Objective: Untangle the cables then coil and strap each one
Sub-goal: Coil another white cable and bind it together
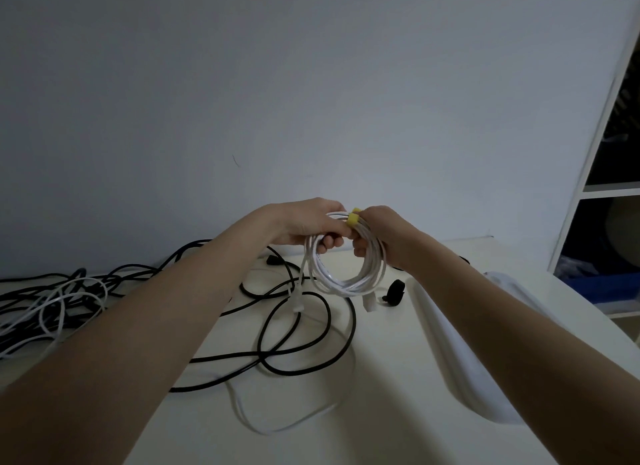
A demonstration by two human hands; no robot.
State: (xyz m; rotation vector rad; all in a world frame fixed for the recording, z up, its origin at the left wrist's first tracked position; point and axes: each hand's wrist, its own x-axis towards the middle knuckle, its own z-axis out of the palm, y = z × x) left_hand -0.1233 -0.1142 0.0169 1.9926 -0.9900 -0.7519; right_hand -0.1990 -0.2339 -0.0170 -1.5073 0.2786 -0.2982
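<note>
A coiled white cable (346,277) hangs in the air above the white table (381,378). My left hand (304,225) grips the top of the coil from the left. My right hand (377,232) pinches a yellow strap (353,218) wrapped round the top of the coil. Two white plug ends (298,300) dangle below the coil. A loose black cable (294,343) loops across the table under my hands. A loose white cable (287,416) lies nearer the front.
A tangle of black and white cables (59,305) lies at the table's left. A small black strap roll (394,291) sits right of the coil. A white tray (460,353) lies under my right forearm. Shelving (606,187) stands at the right.
</note>
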